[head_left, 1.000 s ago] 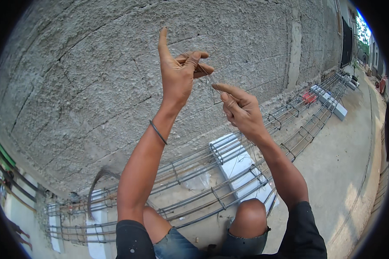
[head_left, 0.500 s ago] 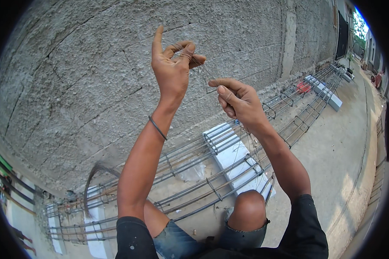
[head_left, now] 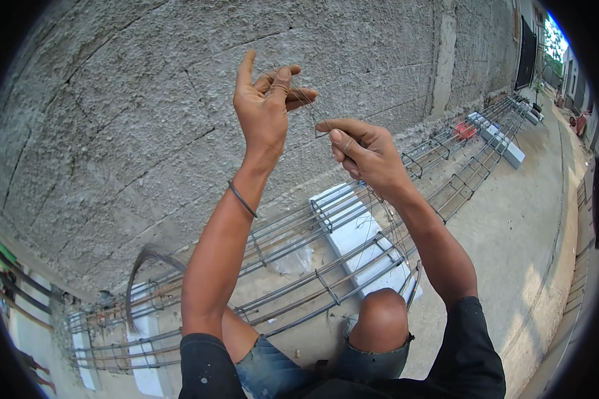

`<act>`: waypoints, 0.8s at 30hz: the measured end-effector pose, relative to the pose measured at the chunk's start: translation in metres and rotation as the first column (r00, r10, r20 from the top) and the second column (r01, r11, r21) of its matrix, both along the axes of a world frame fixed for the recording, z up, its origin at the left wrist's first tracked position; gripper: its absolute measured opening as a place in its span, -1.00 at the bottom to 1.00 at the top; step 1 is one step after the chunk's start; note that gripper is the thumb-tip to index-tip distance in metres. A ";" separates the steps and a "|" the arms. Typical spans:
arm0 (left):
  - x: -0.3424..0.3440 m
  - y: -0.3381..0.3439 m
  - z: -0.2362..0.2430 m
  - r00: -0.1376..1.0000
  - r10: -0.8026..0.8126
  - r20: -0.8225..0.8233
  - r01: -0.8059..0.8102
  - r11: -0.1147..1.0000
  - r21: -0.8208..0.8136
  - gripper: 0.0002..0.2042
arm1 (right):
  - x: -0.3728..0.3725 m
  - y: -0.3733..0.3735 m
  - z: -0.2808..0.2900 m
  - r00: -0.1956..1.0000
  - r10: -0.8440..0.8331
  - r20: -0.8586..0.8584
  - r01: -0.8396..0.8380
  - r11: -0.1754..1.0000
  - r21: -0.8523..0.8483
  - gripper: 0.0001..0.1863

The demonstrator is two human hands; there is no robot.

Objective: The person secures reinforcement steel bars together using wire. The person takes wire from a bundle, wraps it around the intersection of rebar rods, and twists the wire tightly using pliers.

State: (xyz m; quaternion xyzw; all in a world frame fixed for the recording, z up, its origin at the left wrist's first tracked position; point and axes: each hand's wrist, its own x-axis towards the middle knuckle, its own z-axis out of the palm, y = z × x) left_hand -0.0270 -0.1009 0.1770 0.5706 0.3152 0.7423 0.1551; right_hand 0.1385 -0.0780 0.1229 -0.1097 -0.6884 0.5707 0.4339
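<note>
Both hands are raised in front of the rough wall, with thin wires (head_left: 309, 106) stretched between them. My left hand (head_left: 265, 110) pinches the wires between thumb and fingers, its index finger pointing up. Lower and to the right, my right hand (head_left: 366, 154) pinches the other end, thumb against a curled index finger; a short bent end shows at its fingertips. More thin wire strands (head_left: 389, 223) hang beneath the right hand. Below both arms lies a long cage of steel rebar (head_left: 323, 286) with square stirrups.
White blocks (head_left: 353, 223) support the rebar cage, another block (head_left: 499, 138) farther right. A dark curved bundle of wire (head_left: 136, 272) hangs over the cage's left part. Clear plastic (head_left: 293, 258) and a red object (head_left: 464, 131) lie by the cage. The grey wall (head_left: 146, 100) rises behind.
My left hand has come down slightly, and the two hands are a little closer together. Both keep their pinch on the wires.
</note>
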 end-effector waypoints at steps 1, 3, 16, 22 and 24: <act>0.002 -0.001 0.000 1.000 0.005 0.021 -0.006 1.000 0.031 -0.46 | 0.000 0.002 -0.001 1.000 -0.021 -0.010 0.021 0.999 0.041 -0.71; 0.002 -0.003 0.001 0.999 0.016 0.043 -0.019 0.998 0.062 -0.46 | -0.001 0.002 -0.002 0.999 -0.035 -0.020 0.036 0.996 0.082 -0.71; -0.005 -0.007 -0.001 0.976 -0.172 0.133 0.170 0.985 0.032 -0.65 | -0.001 0.002 -0.001 0.995 -0.084 0.062 0.079 0.993 0.086 -0.74; -0.004 -0.008 0.002 0.977 -0.183 0.109 0.180 0.983 0.037 -0.44 | -0.006 0.001 0.003 0.983 -0.183 0.030 0.172 0.959 0.224 -0.75; 0.004 -0.005 -0.001 0.972 -0.201 0.118 0.191 0.977 0.093 -0.35 | -0.009 0.007 0.012 0.972 -0.234 -0.014 0.229 0.938 0.258 -0.75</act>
